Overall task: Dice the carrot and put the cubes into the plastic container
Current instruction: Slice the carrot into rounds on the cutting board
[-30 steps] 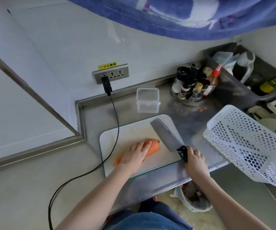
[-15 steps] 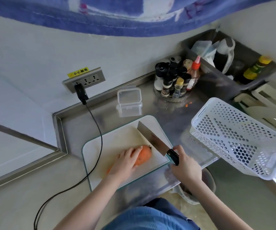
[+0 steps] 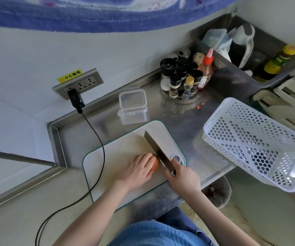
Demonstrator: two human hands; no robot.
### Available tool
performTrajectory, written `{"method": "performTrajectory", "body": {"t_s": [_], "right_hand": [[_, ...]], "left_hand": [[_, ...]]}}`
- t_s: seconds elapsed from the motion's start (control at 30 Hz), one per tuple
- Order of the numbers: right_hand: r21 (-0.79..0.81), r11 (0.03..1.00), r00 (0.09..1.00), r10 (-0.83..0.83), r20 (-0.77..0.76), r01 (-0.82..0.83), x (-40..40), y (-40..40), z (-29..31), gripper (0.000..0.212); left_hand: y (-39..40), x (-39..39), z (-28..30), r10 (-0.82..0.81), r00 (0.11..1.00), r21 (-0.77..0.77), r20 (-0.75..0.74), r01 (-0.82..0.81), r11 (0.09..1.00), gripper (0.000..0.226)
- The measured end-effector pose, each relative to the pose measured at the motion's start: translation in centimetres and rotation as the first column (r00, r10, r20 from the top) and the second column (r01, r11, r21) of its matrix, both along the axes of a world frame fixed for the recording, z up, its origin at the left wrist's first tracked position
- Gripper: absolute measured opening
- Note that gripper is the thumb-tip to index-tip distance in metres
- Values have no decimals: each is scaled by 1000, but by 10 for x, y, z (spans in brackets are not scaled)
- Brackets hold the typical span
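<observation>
On the cutting board (image 3: 111, 162) | left hand (image 3: 137, 170) fingers press carrot (image 3: 155, 165) | right hand (image 3: 183, 176) grips knife (image 3: 158, 153) | carrot probably hard, rolls; pin mid-length.

Left hand (image 3: 137, 170) lay over the carrot (image 3: 155, 164) on the cutting board (image 3: 118, 148), only the orange end showing. Right hand (image 3: 185, 177) gripped the knife (image 3: 158, 153), blade at that end. Plastic container (image 3: 133, 105) stood behind the board, apart from it; white basket (image 3: 255, 142) right.
</observation>
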State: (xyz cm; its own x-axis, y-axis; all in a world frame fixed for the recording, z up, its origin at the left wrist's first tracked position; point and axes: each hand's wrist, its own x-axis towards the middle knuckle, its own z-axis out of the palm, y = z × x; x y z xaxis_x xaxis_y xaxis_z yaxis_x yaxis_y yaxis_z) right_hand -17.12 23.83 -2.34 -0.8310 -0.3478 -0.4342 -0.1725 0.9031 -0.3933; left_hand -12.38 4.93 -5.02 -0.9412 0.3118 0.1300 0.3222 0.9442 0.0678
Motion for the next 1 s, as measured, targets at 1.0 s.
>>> {"method": "performTrajectory", "body": {"t_s": [1.0], "right_hand": [[-34,985,986,169,-6,-169,7,-11,10,25]], "left_hand": [[-8,-10,-32,-67,988,74,-137,78,994,23]]}}
